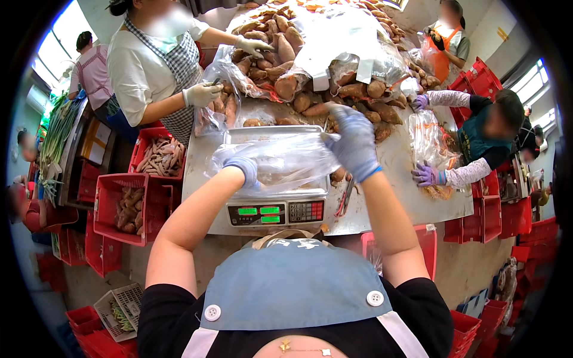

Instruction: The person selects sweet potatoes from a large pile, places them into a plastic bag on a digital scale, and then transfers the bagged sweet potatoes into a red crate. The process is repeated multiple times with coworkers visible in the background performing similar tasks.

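A clear plastic bag [286,161] is stretched over the metal pan [320,188] of a digital scale, and no produce shows inside it. My left hand [244,170], in a pale knit glove, grips the bag's left part; the fingertips are partly covered by film. At the bag's right end is my right hand [356,141], gloved and slightly blurred. Its thumb stands apart from the fingers, close to the film. Beyond the pan lies a large heap of sweet potatoes [286,47], partly bagged. The scale's display panel [257,215] is lit green.
Red-handled scissors or pliers [344,199] lie right of the scale. A co-worker's gloved hand [203,94] is by a bag at left; another's purple glove [427,174] rests beside bagged goods [432,143]. Red crates of sweet potatoes [147,179] stand left of the metal table [398,201].
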### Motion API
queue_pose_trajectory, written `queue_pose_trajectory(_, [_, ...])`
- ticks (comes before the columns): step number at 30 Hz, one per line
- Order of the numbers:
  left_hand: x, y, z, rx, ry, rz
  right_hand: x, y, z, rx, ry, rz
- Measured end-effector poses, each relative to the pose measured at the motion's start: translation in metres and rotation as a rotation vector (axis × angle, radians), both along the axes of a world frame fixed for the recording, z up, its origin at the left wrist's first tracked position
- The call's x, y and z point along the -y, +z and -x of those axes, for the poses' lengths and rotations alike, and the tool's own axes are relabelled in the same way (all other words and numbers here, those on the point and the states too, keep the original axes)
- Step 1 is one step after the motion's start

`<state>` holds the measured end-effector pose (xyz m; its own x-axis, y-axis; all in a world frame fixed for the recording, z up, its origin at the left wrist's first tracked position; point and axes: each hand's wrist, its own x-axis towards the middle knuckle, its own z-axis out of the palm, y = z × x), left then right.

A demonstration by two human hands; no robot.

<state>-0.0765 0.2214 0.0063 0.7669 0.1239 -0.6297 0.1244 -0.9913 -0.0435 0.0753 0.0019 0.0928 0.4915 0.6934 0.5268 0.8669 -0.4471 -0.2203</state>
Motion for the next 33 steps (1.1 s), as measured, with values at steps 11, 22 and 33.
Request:
queue_pose_trajectory(11, [-0.033, -0.028, -0.013, 0.079, 0.557, 0.053, -0.027, -0.095, -0.011, -0.369, 0.326, 1.205])
queue_pose_trajectory(22, [-0.012, -0.011, -0.017, 0.244, 0.378, 0.016, -0.038, -0.145, -0.05, -1.171, 0.159, -0.301])
queue_pose_trajectory(33, [-0.03, 0.011, -0.021, 0.194, 0.427, 0.273, 0.12, -0.23, -0.014, -0.881, -0.63, 0.468])
